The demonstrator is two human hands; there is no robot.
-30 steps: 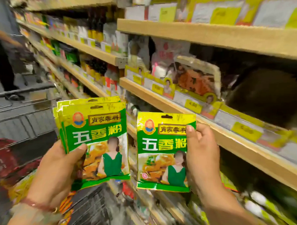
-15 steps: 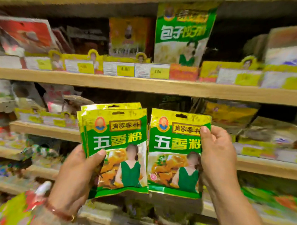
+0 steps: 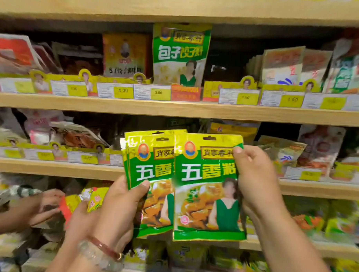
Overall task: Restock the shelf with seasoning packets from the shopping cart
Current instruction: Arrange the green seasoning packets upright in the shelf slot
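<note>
My left hand (image 3: 119,203) grips a small stack of green and yellow seasoning packets (image 3: 151,169) by its lower left side, thumb on the front. My right hand (image 3: 254,179) pinches a single packet of the same kind (image 3: 205,189) along its right edge. The single packet overlaps the right side of the stack. Both are held upright in front of the wooden shelf (image 3: 71,168) at middle height. The shopping cart is out of view.
Wooden shelves run across the view, with price tags (image 3: 123,90) along their fronts and assorted seasoning bags behind, among them a tall green bag (image 3: 180,54) above. Another person's hands (image 3: 46,204) reach into the lower shelf at left.
The view swung from the aisle and cart to face the shelves. Both hands rose with their packets, and the single packet came left to overlap the stack. Another person's hands appeared at left.
</note>
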